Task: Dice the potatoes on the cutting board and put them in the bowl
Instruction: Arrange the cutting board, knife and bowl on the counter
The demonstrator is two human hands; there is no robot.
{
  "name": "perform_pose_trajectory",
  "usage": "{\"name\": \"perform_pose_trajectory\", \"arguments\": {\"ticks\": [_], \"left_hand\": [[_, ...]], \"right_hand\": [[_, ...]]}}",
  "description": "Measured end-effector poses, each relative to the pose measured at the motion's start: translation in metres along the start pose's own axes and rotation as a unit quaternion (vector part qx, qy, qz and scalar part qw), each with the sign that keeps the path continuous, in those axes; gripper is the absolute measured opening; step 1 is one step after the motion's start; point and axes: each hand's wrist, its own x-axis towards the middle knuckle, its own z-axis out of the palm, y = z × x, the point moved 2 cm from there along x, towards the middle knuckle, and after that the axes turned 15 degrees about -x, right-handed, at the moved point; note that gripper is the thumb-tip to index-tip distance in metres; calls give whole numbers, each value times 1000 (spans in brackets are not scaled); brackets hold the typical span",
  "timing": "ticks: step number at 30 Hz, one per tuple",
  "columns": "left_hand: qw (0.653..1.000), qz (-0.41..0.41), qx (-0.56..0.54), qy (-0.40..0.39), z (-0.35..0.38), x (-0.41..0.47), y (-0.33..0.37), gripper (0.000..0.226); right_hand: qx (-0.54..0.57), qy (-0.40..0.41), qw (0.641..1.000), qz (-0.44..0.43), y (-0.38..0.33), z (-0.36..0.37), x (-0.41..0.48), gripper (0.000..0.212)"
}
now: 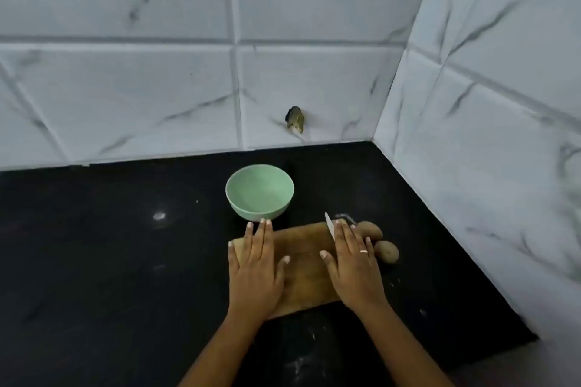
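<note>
Brown whole potatoes (387, 251): two, just right of rectangular wooden cutting board (306, 270).
Left hand (256, 267), right hand (353, 264): I see both flat on it, fingers straight.

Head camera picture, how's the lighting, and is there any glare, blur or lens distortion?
Head view: light is dim and even; one small glare spot on the black counter; grout lines of the wall tiles bow from the wide-angle lens; the whole frame is soft, so the potatoes lack crisp edges.
</note>
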Motion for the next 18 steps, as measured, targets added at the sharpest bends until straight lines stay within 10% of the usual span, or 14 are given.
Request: {"name": "perform_pose_trajectory", "arguments": {"ticks": [18], "left_hand": [[991,-67,88,-69,27,-38,-4,83]], "right_hand": [[-18,-33,999,8,15,26,-29,59]]}}
